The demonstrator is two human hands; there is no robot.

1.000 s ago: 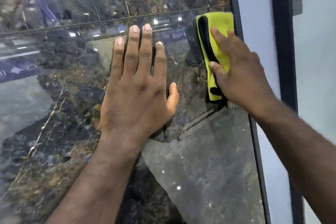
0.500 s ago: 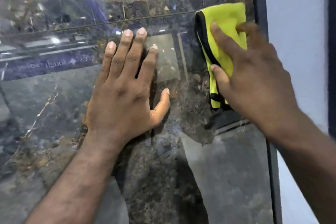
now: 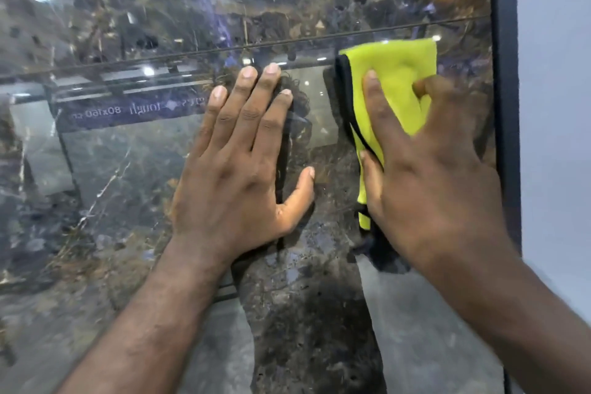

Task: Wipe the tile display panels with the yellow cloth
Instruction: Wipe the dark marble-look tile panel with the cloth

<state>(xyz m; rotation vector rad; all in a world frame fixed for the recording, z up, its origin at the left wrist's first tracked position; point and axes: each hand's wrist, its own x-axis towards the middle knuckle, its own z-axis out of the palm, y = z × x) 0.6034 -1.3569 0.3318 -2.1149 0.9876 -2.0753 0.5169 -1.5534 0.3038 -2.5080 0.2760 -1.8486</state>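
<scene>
Item: yellow cloth [image 3: 395, 73], a folded pad with a black-bound edge. It looks soft, light and limp, so it would probably bunch or skid unless kept flat, and is best held under a flat palm with the thumb at the bound edge. Location: upper right of the dark marbled tile display panel [image 3: 128, 176], just below the horizontal joint [image 3: 192, 54] and just beside the black frame [image 3: 504, 105]. Panel surface: rigid, glossy and probably slippery (ceiling lights and mirrored lettering show in it). Right hand [image 3: 431, 189]: laid over the cloth, fingers mostly extended and pressing it to the panel, thumb along the black edge; nothing gripped that can be seen. Left hand [image 3: 236, 169]: fingers straight and together, palm flat on bare tile beside the cloth, apart from it.
</scene>
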